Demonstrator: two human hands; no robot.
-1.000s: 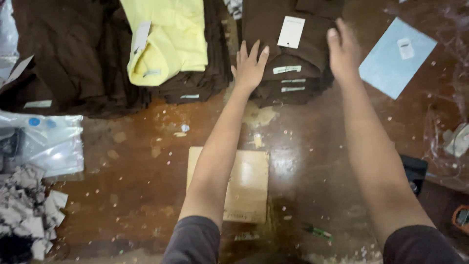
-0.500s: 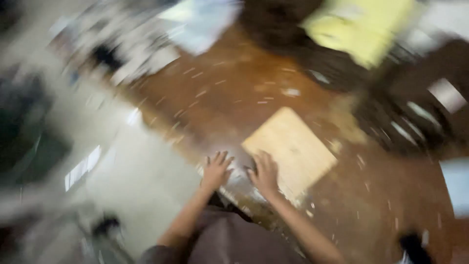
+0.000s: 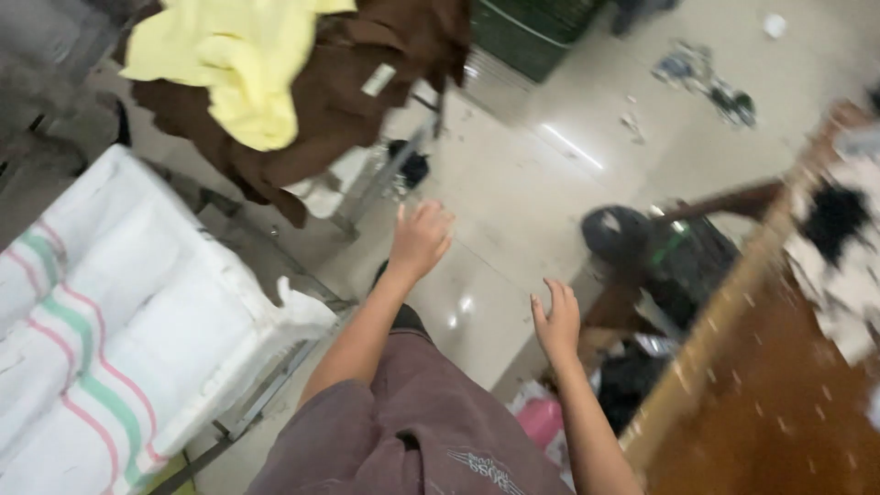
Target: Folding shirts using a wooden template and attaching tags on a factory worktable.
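My left hand (image 3: 420, 240) and right hand (image 3: 556, 323): fingers wide, empty; brown clothes (image 3: 367, 82) airborne at eleven o'clock, not landed on white sack (image 3: 128, 321).

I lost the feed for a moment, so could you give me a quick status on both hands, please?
Left hand open, empty. Right hand open, empty. Brown and yellow garments nearest left hand, apart. White striped sack beside.

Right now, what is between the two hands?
In the head view, only shiny pale floor shows between the left hand and the right hand. Both hands are open and hold nothing.
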